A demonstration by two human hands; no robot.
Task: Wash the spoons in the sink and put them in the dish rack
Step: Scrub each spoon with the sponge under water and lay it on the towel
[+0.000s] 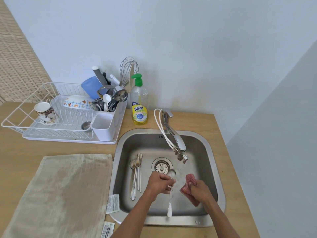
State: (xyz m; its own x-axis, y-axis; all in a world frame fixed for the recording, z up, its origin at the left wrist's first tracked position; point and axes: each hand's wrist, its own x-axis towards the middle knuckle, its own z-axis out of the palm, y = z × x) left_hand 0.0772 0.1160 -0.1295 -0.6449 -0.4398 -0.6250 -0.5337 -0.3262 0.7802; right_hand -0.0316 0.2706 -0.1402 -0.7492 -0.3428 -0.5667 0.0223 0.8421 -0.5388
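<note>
My left hand [160,183] grips a long steel spoon [170,205] by its stem over the steel sink [212,170]; the spoon's bowl points up beneath the tap [173,136] and its handle hangs toward me. My right hand [199,188] is closed on a red mesh scrubber [189,182], a little to the right of the spoon and apart from it. Several more spoons [136,174] lie side by side on the sink floor, left of the drain [161,166]. The white wire dish rack [51,115] stands on the counter at the back left.
The rack holds a patterned mug [45,112], a plate, a small steel cup and a white cutlery holder [103,126] crammed with utensils. A green-capped dish soap bottle [139,102] stands behind the sink. A beige towel [63,193] covers the counter on the left.
</note>
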